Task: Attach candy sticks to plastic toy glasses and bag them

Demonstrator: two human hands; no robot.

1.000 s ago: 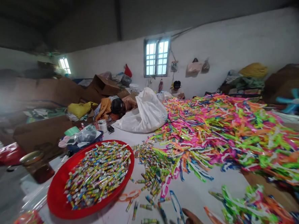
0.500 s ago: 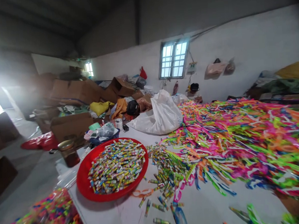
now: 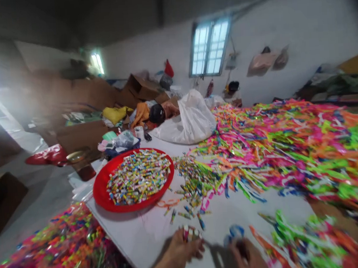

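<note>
In the lower middle of the head view my left hand [image 3: 183, 251] is closed round several small printed tubes [image 3: 189, 233], whose pale ends show above the fingers. To its right, my right hand [image 3: 249, 257] is somewhat blurred, its fingers bent at a blue clear plastic piece [image 3: 236, 230] with loops like toy glasses. More small tubes [image 3: 196, 177] lie loose on the white table [image 3: 161, 236] beyond my hands. A red basin [image 3: 102, 193] full of such tubes stands to the left.
A large heap of bright plastic strips [image 3: 289, 151] covers the right side, with a smaller pile [image 3: 306, 239] near my right hand. A white sack [image 3: 193, 121] stands at the back. Bagged colourful pieces [image 3: 61, 246] sit below the table's left edge. A person's dark hair [image 3: 233, 87] shows beyond the heap.
The view has tilted down, and both my hands have come into sight. The left hand now holds several tubes; the blue plastic piece, previously at the bottom edge, is now at my right fingers.
</note>
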